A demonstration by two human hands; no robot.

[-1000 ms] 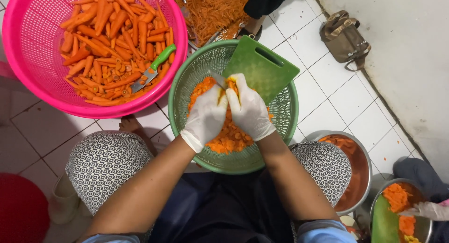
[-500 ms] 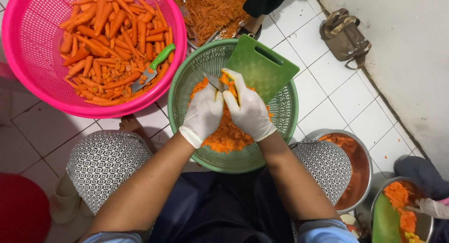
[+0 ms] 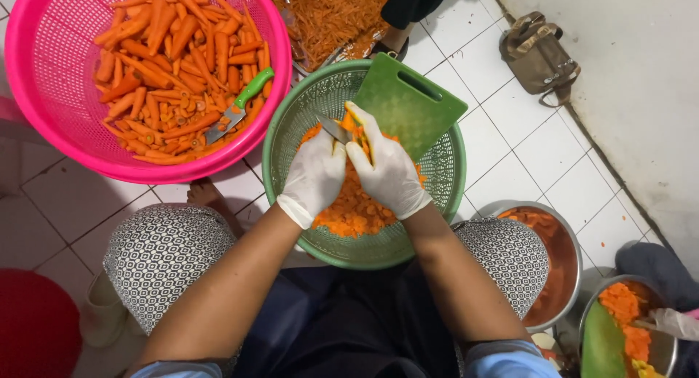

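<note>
Two white-gloved hands work over a round green plastic basket (image 3: 291, 130) of chopped orange carrot pieces (image 3: 357, 211). The left hand (image 3: 314, 176) has its fingers clenched on a small steel-bladed knife (image 3: 333, 128); the right hand (image 3: 389, 170) grasps an orange carrot piece (image 3: 351, 123) beside a green plastic cutting board (image 3: 408, 109).

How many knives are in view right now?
2: one knife in the left hand over the green basket; a green-handled knife lying in the pink basket. Others may be hidden.

Pink basket (image 3: 44, 116) crowds left; bare tiles (image 3: 510, 145) lie open right.
</note>
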